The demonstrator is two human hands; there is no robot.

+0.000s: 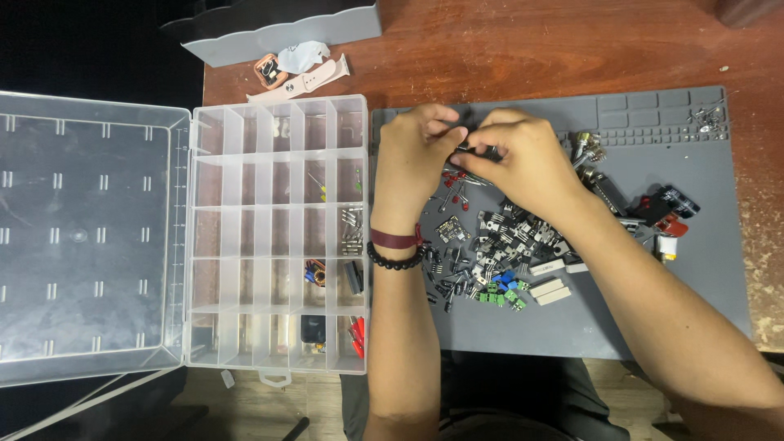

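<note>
Pinching dark part [472,145], hands [474,155] mid-mat [702,269]

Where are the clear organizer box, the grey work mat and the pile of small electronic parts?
Clear organizer box [245,184]: head view, on an empty compartment.
Grey work mat [653,310]: head view, on its bare lower right.
Pile of small electronic parts [510,233]: head view, on its middle.

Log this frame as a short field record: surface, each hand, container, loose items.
surface: grey work mat on a reddish wooden table
left hand: pinching a small dark part together with the right hand; wrist wears a maroon band and black bead bracelet
right hand: fingertips on the same part
container: clear compartment box, lid open, mostly bare cells
loose items: pile of electronic components on the mat; pink watch behind the box
</note>
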